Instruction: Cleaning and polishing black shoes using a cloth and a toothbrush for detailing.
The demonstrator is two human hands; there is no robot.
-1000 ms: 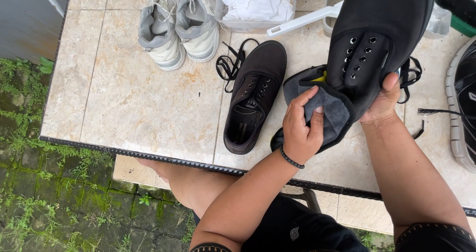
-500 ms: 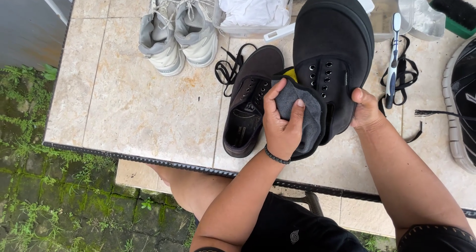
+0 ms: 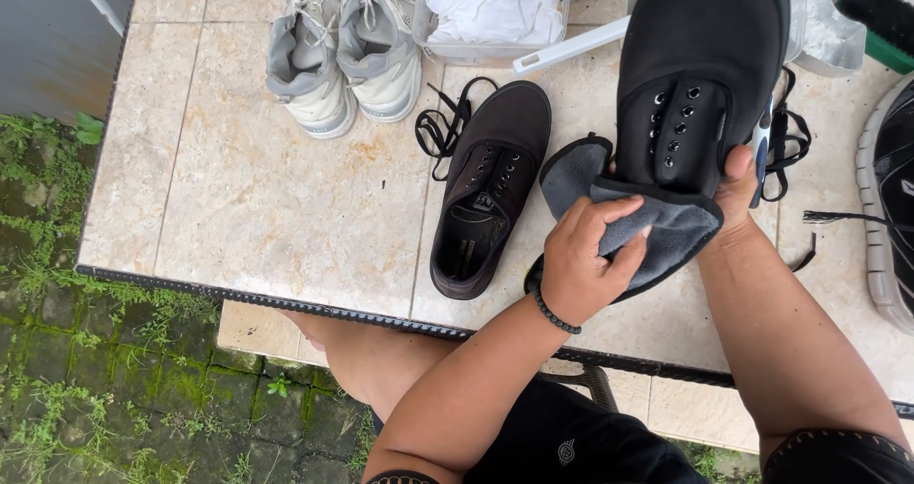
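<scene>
so this is the wiping stage: the left hand [image 3: 583, 263] is curled around a grey cloth [image 3: 657, 232] and pressing it against the heel end of the black shoe [image 3: 700, 75], which sits tilted up over the tiled table [image 3: 276, 208]. the right hand [image 3: 738, 184] grips that shoe from the far side, thumb over the edge, fingers mostly out of sight behind it. looks to me like the next bit calls for turning the shoe in the right hand so the cloth reaches a fresh patch, keeping a firm pinch on the cloth. its mate, the other black shoe [image 3: 490, 184], lies flat on the table just beside, laces loose. hard to make out: the sole of the held shoe, whatever's in the clear tub [image 3: 495, 13] besides white rags, and the dark shoe [image 3: 890, 198] cut off at the right edge.
</scene>
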